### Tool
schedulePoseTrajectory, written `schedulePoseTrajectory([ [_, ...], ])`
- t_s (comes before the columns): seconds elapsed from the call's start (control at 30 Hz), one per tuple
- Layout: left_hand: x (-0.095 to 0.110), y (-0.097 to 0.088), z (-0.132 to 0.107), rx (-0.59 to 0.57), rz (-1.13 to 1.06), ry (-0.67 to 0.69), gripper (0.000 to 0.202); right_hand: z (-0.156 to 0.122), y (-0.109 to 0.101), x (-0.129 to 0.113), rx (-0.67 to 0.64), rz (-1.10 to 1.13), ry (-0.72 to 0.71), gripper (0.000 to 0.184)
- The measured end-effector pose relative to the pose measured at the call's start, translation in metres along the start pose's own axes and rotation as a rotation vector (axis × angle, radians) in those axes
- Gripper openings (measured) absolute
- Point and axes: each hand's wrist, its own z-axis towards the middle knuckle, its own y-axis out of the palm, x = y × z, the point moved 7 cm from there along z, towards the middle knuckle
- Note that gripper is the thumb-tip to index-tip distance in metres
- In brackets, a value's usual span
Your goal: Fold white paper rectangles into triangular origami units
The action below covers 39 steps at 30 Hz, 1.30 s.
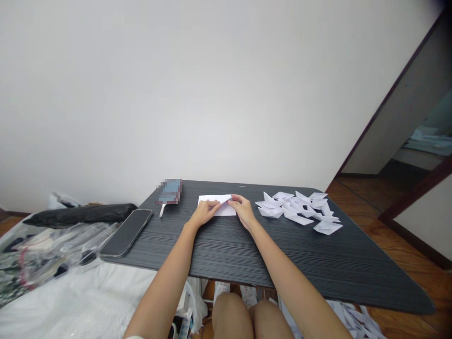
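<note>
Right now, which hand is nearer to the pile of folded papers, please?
Right. The right hand is to the left of the pile of folded papers; the left hand is farther left.

Phone [126,233] on your left, wooden floor [363,207] on your right.
The phone lies dark along the left edge of the table [300,263], near a pixelated object [169,192]; past it you see a long black bundle [81,214] and plastic bags [72,242], with a pale wall [219,94] facing you.

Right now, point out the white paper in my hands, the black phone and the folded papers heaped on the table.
White paper [225,210]: head view, lower middle.
Black phone [127,233]: head view, middle of screen.
Folded papers [295,206]: head view, middle of heap.
</note>
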Motion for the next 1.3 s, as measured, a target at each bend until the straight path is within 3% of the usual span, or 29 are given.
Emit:
schedulePoseTrajectory([
  [0.1, -0.005, 0.003, 0.002, -0.026, -0.109, -0.011, 0.035, -0.002, 0.008, 0.002, -0.062, -0.056, -0.049, 0.042],
  [0.27, -0.011, 0.005, 0.005, -0.05, -0.261, -0.042, 0.034, 0.0, 0.005, 0.002, -0.027, -0.172, -0.093, 0.039],
  [0.87, -0.021, 0.005, 0.006, -0.033, -0.288, -0.116, 0.032, 0.001, 0.01, -0.002, -0.131, -0.149, -0.114, 0.042],
  [1.3, -0.018, 0.001, 0.006, -0.03, -0.349, -0.116, 0.026, -0.001, 0.007, -0.001, -0.103, -0.202, -0.079, 0.036],
])
